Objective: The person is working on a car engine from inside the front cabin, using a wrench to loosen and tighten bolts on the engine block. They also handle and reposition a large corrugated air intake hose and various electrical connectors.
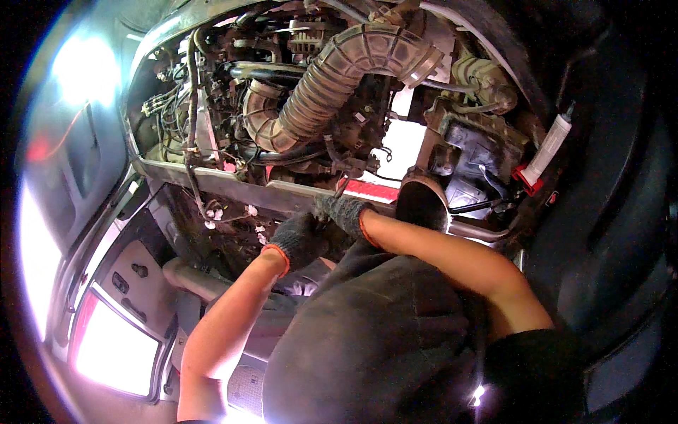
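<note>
Both my hands wear dark grey knit gloves with orange cuffs and meet at the near edge of an open engine bay. My right hand (344,214) is closed, its fingers curled beside the metal edge (261,191). A thin dark piece (342,187) stands up just past its fingers; whether they grip it is unclear. Lower and to the left, my left hand (298,237) is bent inward almost against the right one, with its fingertips hidden in shadow. Beyond the hands, a large dusty corrugated air hose (318,92) arches across the engine.
A white sealant cartridge (549,150) with a red end leans at the right. Near my right wrist is a round dark pipe opening (422,201). Loose wires with white connectors (215,214) hang at the left. A bright lamp (86,71) shines at the upper left.
</note>
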Demonstrator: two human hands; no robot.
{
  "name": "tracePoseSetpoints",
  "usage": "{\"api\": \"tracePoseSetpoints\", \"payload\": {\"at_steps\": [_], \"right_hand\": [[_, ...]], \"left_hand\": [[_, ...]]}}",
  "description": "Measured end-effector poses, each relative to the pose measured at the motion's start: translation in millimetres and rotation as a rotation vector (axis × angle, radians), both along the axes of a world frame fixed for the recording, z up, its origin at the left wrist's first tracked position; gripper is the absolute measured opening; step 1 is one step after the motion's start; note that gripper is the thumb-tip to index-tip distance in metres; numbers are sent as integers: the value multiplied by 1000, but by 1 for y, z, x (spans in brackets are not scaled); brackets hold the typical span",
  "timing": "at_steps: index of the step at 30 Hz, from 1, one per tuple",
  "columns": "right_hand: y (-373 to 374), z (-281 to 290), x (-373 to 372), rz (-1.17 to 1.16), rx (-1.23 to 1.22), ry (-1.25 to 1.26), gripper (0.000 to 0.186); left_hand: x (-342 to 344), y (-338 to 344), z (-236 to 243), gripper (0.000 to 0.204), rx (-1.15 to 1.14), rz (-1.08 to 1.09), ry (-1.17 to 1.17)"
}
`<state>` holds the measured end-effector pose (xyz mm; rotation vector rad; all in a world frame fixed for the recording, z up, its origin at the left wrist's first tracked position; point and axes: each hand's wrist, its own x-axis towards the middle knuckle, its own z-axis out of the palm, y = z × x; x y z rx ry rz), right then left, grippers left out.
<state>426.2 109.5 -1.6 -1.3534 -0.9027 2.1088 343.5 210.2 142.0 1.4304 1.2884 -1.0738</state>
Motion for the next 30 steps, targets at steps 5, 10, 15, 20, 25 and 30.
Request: {"api": "tracePoseSetpoints", "payload": {"at_steps": [5, 10, 15, 20, 25, 30], "right_hand": [[52, 20, 27, -84, -771, 319, 63], [51, 4, 15, -89, -781, 264, 60], [48, 3, 18, -163, -833, 490, 60], [79, 42, 44, -345, -1105, 640, 56], [108, 77, 71, -383, -1076, 693, 52], [95, 43, 61, -337, -1016, 797, 52]], "left_hand": [[-22, -6, -3, 34, 17, 64, -187], [-17, -18, -6, 35, 317, -155, -210], [-21, 24, -12, 36, -263, 252, 50], [27, 67, 10, 36, -558, 727, 131], [39, 87, -3, 29, -621, 727, 199], [38, 98, -14, 27, -671, 672, 179]]}}
